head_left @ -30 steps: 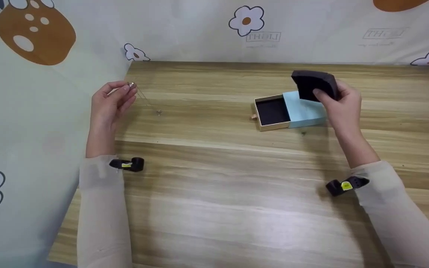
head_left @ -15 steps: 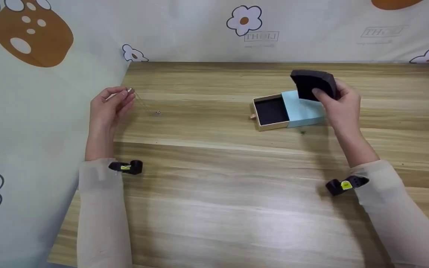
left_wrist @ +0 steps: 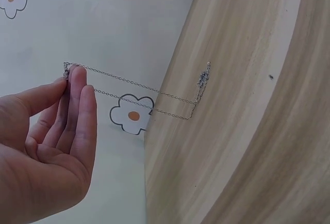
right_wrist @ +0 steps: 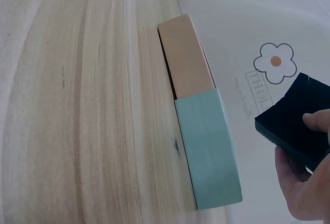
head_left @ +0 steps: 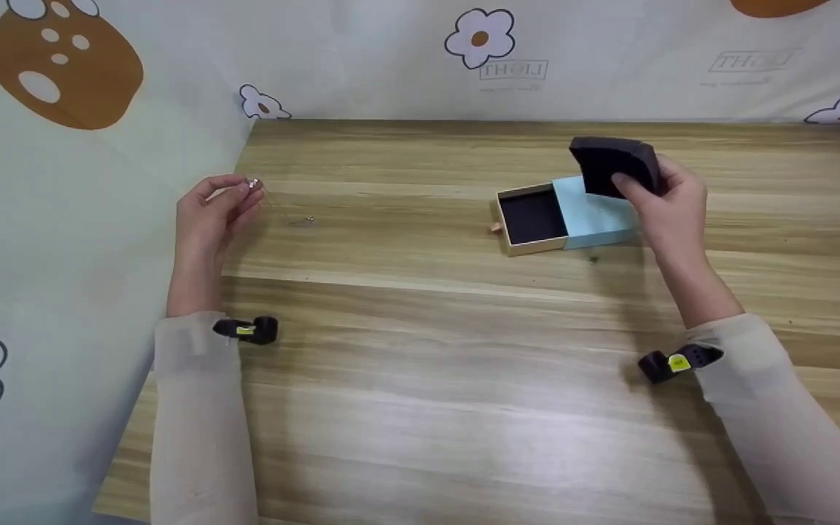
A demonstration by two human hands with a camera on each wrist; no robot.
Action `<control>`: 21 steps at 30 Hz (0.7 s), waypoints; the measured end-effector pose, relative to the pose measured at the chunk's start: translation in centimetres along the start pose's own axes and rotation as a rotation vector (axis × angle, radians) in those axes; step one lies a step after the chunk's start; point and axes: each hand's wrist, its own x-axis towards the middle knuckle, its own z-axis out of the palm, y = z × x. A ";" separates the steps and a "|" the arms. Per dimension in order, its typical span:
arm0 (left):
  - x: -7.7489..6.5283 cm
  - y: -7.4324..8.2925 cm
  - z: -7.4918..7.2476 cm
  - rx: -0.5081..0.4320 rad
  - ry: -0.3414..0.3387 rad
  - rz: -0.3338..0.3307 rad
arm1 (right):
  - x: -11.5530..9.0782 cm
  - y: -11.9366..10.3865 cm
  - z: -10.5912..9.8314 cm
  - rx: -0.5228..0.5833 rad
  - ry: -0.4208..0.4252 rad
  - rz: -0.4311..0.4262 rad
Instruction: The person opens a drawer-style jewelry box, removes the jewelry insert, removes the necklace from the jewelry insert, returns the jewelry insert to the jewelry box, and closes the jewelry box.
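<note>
Between thumb and fingers my left hand (head_left: 201,219) pinches one end of a thin silver chain necklace (left_wrist: 202,82). Two strands run down from the fingertips, and the far end lies in a small heap on the wooden table (head_left: 391,328). My right hand (head_left: 675,211) grips a black foam pad (head_left: 613,164), slightly bent, with the thumb on its face. Below the pad, on the table, lies a light-blue box sleeve (head_left: 588,215) with its tan drawer (head_left: 537,249) pulled partly out to the left. The drawer's inside looks black.
A patterned sheet (head_left: 362,58) with flowers and orange fruit hangs behind the table and along its left side. A small ribbon tab (head_left: 496,228) sticks out of the drawer's end. A tiny dark speck (head_left: 593,259) lies in front of the box.
My left hand has come down and a little nearer, and the chain between it and the table hangs lower. The right hand, foam pad and box have stayed put.
</note>
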 end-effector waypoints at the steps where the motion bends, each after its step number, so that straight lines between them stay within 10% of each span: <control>1: 0.0 0.0 -0.1 -0.003 -0.002 -0.005 | 0.0 0.0 0.0 -0.002 0.000 0.000; 21: 0.2 -0.4 -0.5 0.210 0.022 -0.051 | 0.0 0.0 0.0 -0.006 0.010 -0.010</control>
